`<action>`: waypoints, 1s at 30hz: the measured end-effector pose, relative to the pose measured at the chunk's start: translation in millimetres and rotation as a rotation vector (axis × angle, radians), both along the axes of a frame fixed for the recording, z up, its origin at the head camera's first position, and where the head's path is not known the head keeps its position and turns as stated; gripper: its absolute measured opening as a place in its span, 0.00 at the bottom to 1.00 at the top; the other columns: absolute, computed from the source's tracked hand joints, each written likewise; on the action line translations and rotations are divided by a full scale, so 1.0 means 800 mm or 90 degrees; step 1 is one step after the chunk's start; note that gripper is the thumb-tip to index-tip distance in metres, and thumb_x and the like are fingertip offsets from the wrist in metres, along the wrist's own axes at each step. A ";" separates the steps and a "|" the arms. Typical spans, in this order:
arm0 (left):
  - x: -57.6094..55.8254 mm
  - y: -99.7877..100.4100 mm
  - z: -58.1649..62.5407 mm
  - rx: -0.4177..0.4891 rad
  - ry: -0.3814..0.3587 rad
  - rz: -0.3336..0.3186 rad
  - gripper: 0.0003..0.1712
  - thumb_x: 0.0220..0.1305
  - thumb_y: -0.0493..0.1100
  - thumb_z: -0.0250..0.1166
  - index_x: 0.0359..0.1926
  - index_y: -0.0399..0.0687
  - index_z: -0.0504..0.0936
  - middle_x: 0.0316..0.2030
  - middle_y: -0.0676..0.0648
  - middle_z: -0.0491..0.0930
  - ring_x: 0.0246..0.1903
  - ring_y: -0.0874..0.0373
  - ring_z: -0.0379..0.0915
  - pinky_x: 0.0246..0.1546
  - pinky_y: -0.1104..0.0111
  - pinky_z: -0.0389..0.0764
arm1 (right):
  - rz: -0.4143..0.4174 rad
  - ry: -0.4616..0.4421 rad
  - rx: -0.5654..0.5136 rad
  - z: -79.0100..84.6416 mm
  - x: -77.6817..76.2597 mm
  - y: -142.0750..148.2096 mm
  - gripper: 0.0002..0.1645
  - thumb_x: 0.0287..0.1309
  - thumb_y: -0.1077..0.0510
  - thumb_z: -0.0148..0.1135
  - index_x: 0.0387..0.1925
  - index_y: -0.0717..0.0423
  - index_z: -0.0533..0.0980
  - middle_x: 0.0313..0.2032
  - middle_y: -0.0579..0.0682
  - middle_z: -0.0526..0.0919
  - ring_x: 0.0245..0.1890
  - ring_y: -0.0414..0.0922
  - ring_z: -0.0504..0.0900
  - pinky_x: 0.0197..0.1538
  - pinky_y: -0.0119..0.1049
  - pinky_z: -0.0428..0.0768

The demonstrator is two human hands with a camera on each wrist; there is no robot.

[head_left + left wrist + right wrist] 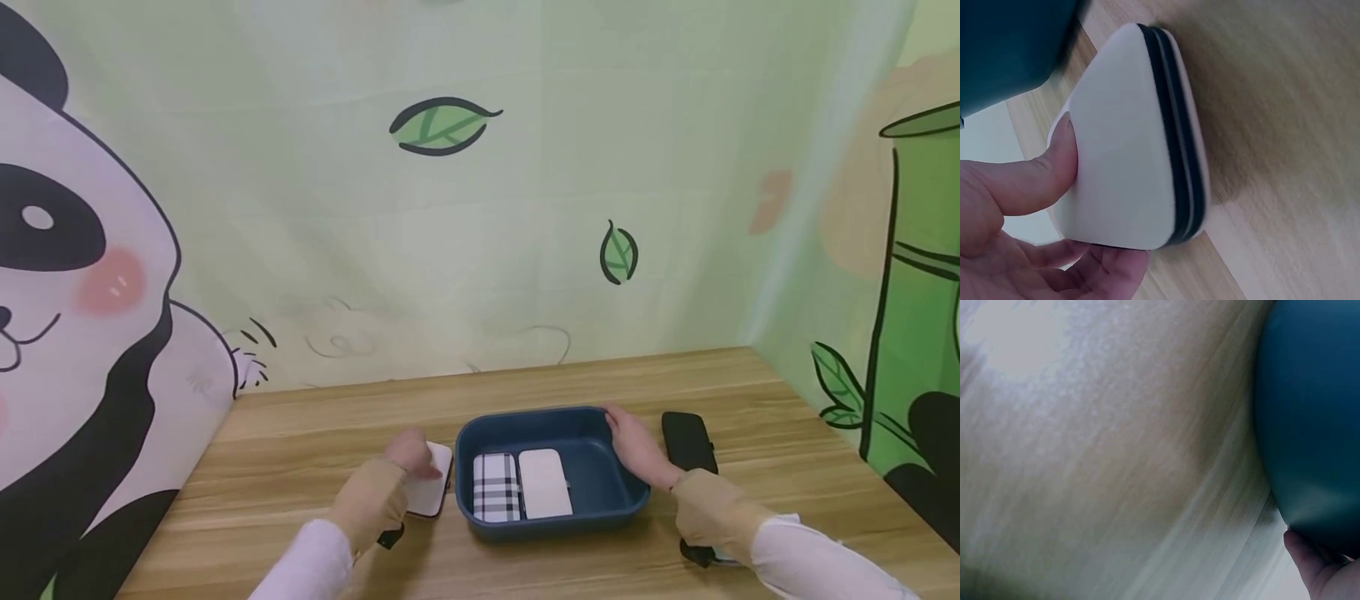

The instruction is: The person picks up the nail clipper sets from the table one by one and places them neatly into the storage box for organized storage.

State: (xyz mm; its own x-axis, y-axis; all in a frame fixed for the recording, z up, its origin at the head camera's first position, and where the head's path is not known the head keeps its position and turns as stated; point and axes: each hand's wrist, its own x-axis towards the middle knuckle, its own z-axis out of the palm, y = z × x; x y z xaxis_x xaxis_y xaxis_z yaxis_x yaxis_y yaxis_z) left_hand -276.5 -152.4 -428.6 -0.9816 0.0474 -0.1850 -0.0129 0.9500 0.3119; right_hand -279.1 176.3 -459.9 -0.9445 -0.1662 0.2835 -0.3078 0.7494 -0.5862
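Observation:
My left hand [412, 454] pinches a flat white case [1122, 144] with rounded corners and a dark band around its edge. The thumb lies on its broad face and the other fingers are at its lower edge. Just right of it stands a dark blue rectangular bin [555, 527]. My right hand [637, 446] grips the bin's right rim, and a digit shows against the outer wall in the right wrist view. Inside the bin, a plaid case [496, 487] and another white case [546, 483] lie side by side in the left half.
A black oblong object [686, 442] lies on the wooden table [315, 442], right of the bin. Behind the table hangs a green printed backdrop [465, 250] with a panda and leaves. Small black pieces [390, 537] show beneath the wrists.

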 end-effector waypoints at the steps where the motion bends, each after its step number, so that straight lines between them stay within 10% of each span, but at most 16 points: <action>1: 0.000 0.000 0.001 -0.002 0.000 -0.002 0.21 0.40 0.42 0.75 0.28 0.35 0.73 0.23 0.46 0.69 0.25 0.54 0.66 0.28 0.66 0.72 | 0.001 0.003 0.000 0.000 0.000 0.000 0.16 0.63 0.71 0.42 0.50 0.77 0.67 0.45 0.72 0.73 0.45 0.61 0.74 0.44 0.50 0.73; 18: -0.010 -0.002 -0.015 -0.035 0.030 -0.041 0.22 0.39 0.44 0.76 0.26 0.35 0.72 0.23 0.46 0.68 0.25 0.54 0.65 0.28 0.65 0.72 | -0.007 0.005 0.007 0.001 -0.003 -0.001 0.16 0.63 0.70 0.43 0.49 0.75 0.68 0.44 0.70 0.74 0.45 0.61 0.74 0.45 0.50 0.73; 20: -0.029 -0.009 -0.039 -0.036 0.028 -0.042 0.24 0.37 0.46 0.77 0.27 0.35 0.72 0.24 0.45 0.69 0.25 0.53 0.66 0.28 0.64 0.73 | -0.006 0.008 0.009 0.002 -0.002 -0.001 0.15 0.63 0.70 0.43 0.49 0.75 0.68 0.44 0.70 0.74 0.44 0.61 0.74 0.44 0.50 0.73; 27: -0.128 -0.052 -0.197 -0.081 0.132 -0.175 0.22 0.39 0.53 0.74 0.21 0.39 0.76 0.22 0.46 0.69 0.21 0.53 0.65 0.21 0.63 0.70 | -0.004 0.012 0.012 0.001 -0.001 -0.002 0.15 0.63 0.70 0.43 0.49 0.76 0.68 0.44 0.70 0.74 0.44 0.61 0.75 0.44 0.50 0.73; 30: -0.125 -0.047 -0.193 -0.042 0.101 -0.136 0.24 0.38 0.50 0.75 0.25 0.34 0.77 0.25 0.43 0.71 0.23 0.51 0.67 0.25 0.61 0.72 | -0.005 0.006 0.009 0.000 -0.001 -0.001 0.16 0.63 0.70 0.42 0.49 0.76 0.68 0.44 0.70 0.74 0.44 0.61 0.74 0.45 0.50 0.73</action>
State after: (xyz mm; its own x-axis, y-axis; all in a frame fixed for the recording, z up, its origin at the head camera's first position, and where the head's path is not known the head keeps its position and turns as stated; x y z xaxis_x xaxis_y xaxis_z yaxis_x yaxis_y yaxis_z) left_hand -376.6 -190.1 -582.9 -0.9678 0.2488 -0.0389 0.2335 0.9445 0.2309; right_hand -279.5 175.1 -459.9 -0.9432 -0.1625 0.2899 -0.3070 0.7600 -0.5728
